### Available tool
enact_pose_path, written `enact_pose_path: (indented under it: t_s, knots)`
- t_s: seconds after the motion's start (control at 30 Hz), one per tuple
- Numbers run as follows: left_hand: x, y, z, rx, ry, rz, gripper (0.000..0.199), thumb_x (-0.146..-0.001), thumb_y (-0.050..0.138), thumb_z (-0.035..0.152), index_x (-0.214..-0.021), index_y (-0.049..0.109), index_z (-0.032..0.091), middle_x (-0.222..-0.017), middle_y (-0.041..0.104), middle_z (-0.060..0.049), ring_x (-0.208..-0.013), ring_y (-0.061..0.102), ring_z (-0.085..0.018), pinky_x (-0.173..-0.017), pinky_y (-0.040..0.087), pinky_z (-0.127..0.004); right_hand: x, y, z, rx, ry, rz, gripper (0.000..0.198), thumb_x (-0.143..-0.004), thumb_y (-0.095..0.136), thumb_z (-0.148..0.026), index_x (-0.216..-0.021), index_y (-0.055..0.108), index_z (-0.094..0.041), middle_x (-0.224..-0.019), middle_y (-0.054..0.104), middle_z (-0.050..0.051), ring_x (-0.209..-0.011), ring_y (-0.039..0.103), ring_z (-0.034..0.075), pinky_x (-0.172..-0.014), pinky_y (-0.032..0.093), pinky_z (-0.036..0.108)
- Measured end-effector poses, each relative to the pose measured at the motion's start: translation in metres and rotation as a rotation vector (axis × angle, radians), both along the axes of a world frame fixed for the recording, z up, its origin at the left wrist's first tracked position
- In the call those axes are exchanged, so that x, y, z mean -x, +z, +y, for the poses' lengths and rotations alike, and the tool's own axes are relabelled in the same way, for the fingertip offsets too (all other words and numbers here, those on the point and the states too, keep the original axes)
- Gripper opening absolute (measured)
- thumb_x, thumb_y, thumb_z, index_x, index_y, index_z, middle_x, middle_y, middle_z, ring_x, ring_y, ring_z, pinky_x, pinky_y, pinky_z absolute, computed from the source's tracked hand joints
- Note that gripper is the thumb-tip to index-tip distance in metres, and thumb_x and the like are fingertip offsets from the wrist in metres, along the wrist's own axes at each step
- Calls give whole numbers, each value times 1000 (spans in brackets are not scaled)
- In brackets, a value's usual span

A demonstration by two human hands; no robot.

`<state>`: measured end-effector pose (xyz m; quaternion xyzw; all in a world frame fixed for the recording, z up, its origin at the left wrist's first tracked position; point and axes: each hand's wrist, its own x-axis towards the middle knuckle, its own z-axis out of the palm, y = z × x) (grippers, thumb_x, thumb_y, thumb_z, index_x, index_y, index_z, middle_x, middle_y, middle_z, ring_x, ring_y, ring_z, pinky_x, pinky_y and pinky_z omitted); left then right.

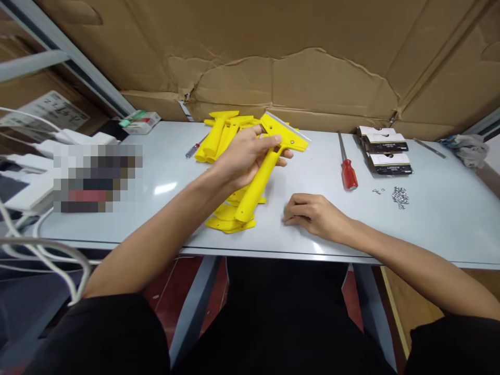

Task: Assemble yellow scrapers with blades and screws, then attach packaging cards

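Observation:
My left hand is closed around a yellow scraper, holding it just above the table. A thin metal blade runs along the scraper's wide head, which points up and to the right. Its handle slants down toward the table's front. On the tabletop, my right hand rests with its fingers curled together. Whatever they may hold is hidden. Several yellow scraper handles lie in a pile behind my left hand. More flat yellow pieces are stacked beneath the held handle, partly covered by it.
A red-handled screwdriver lies right of centre, beside black-and-white boxes and a heap of small screws. Another small screwdriver is by the pile. White power strips with cables crowd the left side. Cardboard stands behind the table.

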<state>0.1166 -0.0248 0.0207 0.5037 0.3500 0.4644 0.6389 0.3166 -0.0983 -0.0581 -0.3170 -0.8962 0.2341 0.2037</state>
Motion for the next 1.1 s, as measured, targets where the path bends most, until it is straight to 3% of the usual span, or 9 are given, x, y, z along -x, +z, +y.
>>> enact_pose_path:
  t_s: [0.17,0.33,0.5,0.67,0.8,0.97,1.1]
  knots:
    - [-4,-7,-6,26,-43,-15,11,-93,62,11,-100,56,16,-85,73,-4,-71,73,-14,-69,65,-28,-9,1,1,-161,-37,-118,19,-101,53,-21,-100,71,-14,-100,64,5,-87,59,5,-78,47,20]
    - [-5,-11,-8,-15,-67,5,10,-92,61,12,-100,57,15,-86,74,-5,-72,73,-14,-71,64,-27,-16,7,-1,-356,36,-132,22,-100,51,-15,-105,72,-16,-101,67,6,-87,58,7,-74,45,21]
    - [-8,-13,-15,-31,-53,31,23,-83,67,10,-102,56,16,-89,75,-5,-75,75,-15,-65,62,-25,-24,38,-5,-248,92,201,15,-98,60,-19,-103,75,-18,-102,69,4,-88,64,4,-78,55,19]
    - [-14,-10,-36,-86,-182,82,29,-83,72,15,-108,57,16,-88,75,-6,-73,77,-20,-67,67,-34,-41,65,-4,-225,-186,534,14,-87,75,-21,-98,80,-29,-103,71,3,-96,68,12,-78,60,31]
    - [-17,-9,-48,-107,-207,102,27,-86,74,17,-109,60,17,-82,74,-4,-70,76,-20,-69,69,-37,-49,66,1,-218,-357,560,12,-87,77,-30,-98,81,-32,-109,72,3,-99,68,15,-65,55,30]
    - [-18,-11,-50,-112,-184,119,27,-86,75,20,-110,62,17,-83,74,-4,-72,77,-21,-70,70,-36,-45,60,2,-184,-312,568,9,-89,76,-33,-94,80,-27,-100,74,2,-92,70,14,-84,60,35]
    - [-19,-9,-54,-87,-182,128,27,-87,75,19,-110,61,17,-82,76,-4,-70,78,-21,-74,70,-37,-39,57,1,-220,-286,510,15,-84,81,-31,-98,79,-25,-94,74,0,-81,64,9,-72,52,29]
